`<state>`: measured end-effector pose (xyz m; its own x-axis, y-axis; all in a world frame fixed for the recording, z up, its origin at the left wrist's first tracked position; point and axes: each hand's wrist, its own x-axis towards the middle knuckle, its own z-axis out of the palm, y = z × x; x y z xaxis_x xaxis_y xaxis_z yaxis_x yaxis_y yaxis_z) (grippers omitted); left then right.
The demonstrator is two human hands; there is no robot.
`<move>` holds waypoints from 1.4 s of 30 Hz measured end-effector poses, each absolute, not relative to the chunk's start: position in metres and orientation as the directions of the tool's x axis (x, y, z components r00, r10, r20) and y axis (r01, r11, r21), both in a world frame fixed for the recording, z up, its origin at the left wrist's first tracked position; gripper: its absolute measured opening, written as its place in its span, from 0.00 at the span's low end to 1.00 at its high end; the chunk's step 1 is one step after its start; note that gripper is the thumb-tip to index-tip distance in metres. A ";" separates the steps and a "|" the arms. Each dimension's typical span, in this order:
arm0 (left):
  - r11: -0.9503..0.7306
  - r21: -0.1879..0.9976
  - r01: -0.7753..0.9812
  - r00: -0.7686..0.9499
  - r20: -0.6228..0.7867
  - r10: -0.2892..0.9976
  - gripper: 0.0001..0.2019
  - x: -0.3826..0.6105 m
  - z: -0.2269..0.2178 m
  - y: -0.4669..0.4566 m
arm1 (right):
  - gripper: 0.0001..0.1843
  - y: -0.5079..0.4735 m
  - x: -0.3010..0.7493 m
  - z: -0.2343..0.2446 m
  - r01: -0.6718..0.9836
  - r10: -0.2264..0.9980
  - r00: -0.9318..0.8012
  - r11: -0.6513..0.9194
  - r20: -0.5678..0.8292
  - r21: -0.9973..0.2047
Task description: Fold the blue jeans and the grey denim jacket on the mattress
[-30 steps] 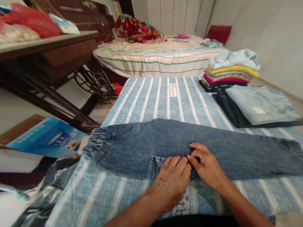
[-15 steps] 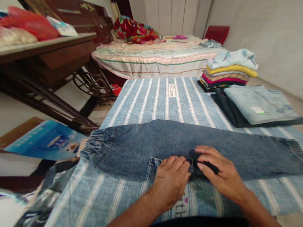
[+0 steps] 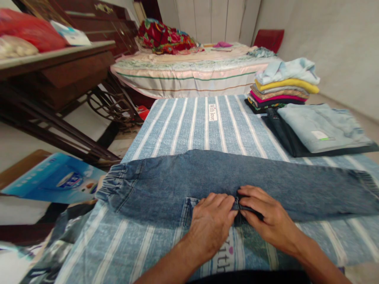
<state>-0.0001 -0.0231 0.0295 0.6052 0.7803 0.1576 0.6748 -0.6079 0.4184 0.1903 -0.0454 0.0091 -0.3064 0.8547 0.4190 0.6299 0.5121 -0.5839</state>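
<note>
Denim jeans (image 3: 166,177) lie flat; right hand (image 3: 268,221) slid back beside left hand (image 3: 211,227), both pinching them.

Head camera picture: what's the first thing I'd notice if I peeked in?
The long blue jeans would catch your eye first, stretched sideways across the striped blue cloth in the middle, with the left hand and right hand side by side on their near edge. Next comes the colourful stack of folded clothes at the far right, and the bright flowery bundle on the bed at the back.
</note>
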 end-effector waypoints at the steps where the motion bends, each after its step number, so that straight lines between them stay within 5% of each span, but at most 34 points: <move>1: -0.615 0.416 0.670 0.605 0.173 0.777 0.08 0.000 0.028 -0.024 | 0.09 -0.046 0.191 0.009 0.627 0.856 -0.312 0.511 0.412 -0.588; 13: -0.662 0.312 0.682 0.590 0.301 0.749 0.11 0.003 0.015 -0.030 | 0.14 -0.048 0.196 0.010 0.656 0.890 -0.388 0.449 0.239 -0.606; 24: -0.564 0.381 0.733 0.600 0.028 0.799 0.07 0.008 0.036 -0.015 | 0.10 -0.040 0.188 0.009 0.745 0.874 -0.377 0.483 0.306 -0.460; 31: -0.630 0.284 0.723 0.663 -0.030 0.748 0.12 0.011 0.045 -0.006 | 0.09 -0.031 0.187 0.015 0.774 0.885 -0.394 0.464 0.247 -0.431; 42: -0.597 0.324 0.734 0.640 -0.037 0.767 0.13 0.013 0.045 -0.004 | 0.11 -0.031 0.187 0.010 0.817 0.872 -0.346 0.461 0.346 -0.345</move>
